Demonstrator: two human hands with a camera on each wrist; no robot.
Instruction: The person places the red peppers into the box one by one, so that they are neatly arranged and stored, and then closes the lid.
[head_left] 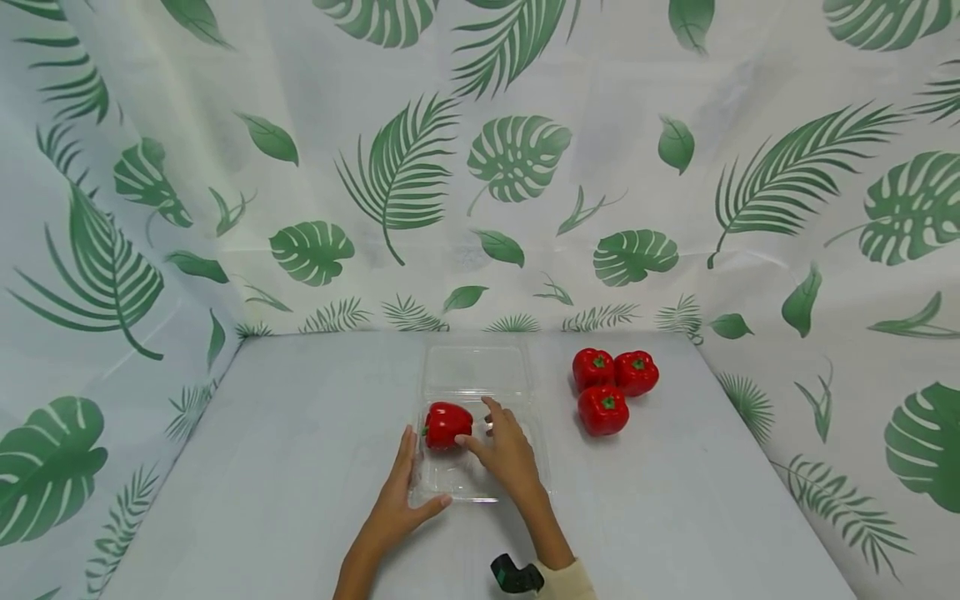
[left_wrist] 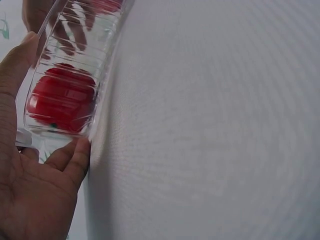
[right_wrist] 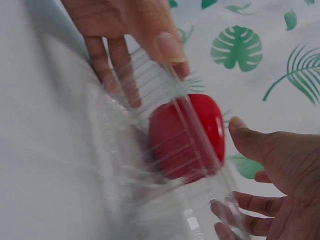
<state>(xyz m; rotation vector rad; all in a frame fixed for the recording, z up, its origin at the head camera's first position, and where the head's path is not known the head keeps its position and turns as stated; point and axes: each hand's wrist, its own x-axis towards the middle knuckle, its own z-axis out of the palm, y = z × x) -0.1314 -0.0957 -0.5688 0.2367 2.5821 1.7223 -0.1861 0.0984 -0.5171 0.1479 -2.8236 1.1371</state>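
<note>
Cream sleeve (head_left: 567,581), black wrist camera (head_left: 516,575)

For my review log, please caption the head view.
Two hands at an open clear box, one red pepper inside on its side; three more peppers sit clustered to the right.

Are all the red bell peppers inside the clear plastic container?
No, three red bell peppers sit outside the clear plastic container, on the table.

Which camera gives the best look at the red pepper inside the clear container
The head view: it shows the pepper nearly whole from above, stem included. The left wrist view shows it larger but through the container's ribbed wall; the right wrist view, partly through clear plastic.
</note>
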